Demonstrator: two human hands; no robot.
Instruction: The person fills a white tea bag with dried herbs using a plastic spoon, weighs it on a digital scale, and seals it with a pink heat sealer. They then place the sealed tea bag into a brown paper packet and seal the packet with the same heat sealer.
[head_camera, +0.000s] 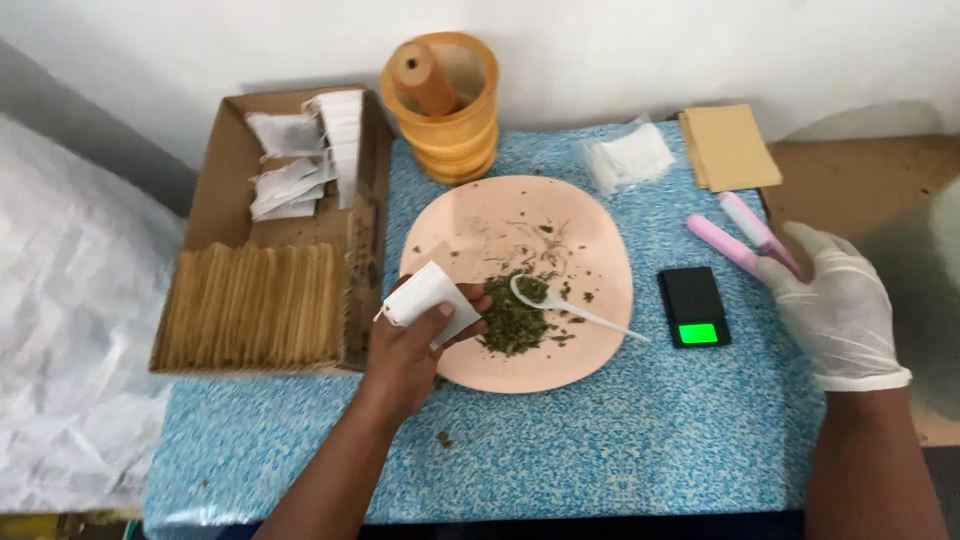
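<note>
A blue-and-white speckled table fills most of the view, its near edge cut off at the bottom, and a crumpled white plastic sheet lies off to its left, running out of view. On the table's left side sits a shallow cardboard box; brown paper envelopes stand packed on edge in its front half, and white filter bags lie loose in the back, too jumbled to count. In the middle is a round pink plate with a heap of dried green leaves near its front and a white plastic spoon resting bowl-first in the heap. Behind the plate stands a wooden mortar with a wooden pestle leaning inside it. The bare left hand is over the plate's near-left rim, fingers curled closed around a small white filter bag tilted toward the leaves; whether its mouth is open is hard to make out. The right hand, in a white glove, is at the table's right edge, its fingers loosely spread over the end of a pink clamp-like tool; the glove hides whether it actually grips it. Between hand and plate sits a small black pocket scale with a lit green display, unreadable. At the back lie a clear packet of white bags and a stack of tan envelopes.
</note>
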